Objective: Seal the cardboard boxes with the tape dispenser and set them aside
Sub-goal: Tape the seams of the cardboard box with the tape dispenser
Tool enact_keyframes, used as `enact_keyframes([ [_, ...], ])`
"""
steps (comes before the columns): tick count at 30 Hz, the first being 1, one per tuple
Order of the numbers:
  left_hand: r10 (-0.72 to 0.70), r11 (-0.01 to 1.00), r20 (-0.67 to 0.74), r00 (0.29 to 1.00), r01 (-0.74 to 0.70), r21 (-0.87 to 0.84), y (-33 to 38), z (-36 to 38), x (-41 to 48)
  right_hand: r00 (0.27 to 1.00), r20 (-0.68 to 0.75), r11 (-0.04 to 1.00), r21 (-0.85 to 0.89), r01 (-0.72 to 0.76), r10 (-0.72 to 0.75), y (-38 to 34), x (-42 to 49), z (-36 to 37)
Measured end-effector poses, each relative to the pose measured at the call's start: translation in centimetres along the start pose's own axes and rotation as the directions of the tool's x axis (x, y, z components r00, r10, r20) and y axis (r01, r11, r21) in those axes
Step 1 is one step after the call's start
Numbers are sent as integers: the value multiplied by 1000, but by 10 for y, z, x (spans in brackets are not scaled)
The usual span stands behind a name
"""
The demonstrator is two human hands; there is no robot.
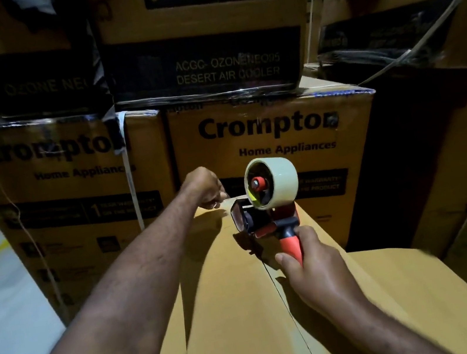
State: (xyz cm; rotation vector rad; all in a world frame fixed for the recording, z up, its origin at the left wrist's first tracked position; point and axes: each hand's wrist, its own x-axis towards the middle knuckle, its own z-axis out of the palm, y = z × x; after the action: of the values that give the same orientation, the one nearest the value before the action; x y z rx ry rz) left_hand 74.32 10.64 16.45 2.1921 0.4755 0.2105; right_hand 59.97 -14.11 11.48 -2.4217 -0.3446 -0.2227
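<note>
Starting the strip cleanly is what matters now. My left hand (204,186) pinches the loose tape end (234,199) at the far edge of the plain cardboard box (234,315), fingers curled tight on it. My right hand (305,260) is wrapped closed around the orange handle of the tape dispenser (266,214), which sits close over the box's far end, above the centre seam (284,301). The seam looks bare toward me, so I judge this box unsealed. I should press the end down over the far edge, centred on the seam, and keep the strip taut. Then I lower the dispenser's mouth onto the box and draw it straight along the seam toward my body. Drifting sideways would leave one flap loose. The Crompton cartons (264,128) beyond the box crowd my knuckles.
</note>
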Motion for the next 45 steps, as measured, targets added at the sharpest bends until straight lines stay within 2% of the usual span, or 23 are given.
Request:
enact_keyframes([
  [10,109,989,-1,994,-108,105,-5,33,39,999,35,1000,-2,5,-5,-10,23,11],
  [14,137,980,-86,987,-123,156,-13,28,54,997,74,1000,10,-20,20,-9,24,15],
  [19,133,983,20,991,-134,127,-22,32,65,993,113,1000,-5,-24,25,-9,18,17],
  [26,194,970,113,974,-208,126,-24,40,76,996,68,998,3,-57,57,-10,10,15],
  [37,136,982,120,983,-150,113,-36,40,85,995,85,998,-1,-59,59,-8,12,18],
  [45,60,969,115,992,-85,230,-41,47,87,993,88,997,-22,-72,73,-9,13,24],
])
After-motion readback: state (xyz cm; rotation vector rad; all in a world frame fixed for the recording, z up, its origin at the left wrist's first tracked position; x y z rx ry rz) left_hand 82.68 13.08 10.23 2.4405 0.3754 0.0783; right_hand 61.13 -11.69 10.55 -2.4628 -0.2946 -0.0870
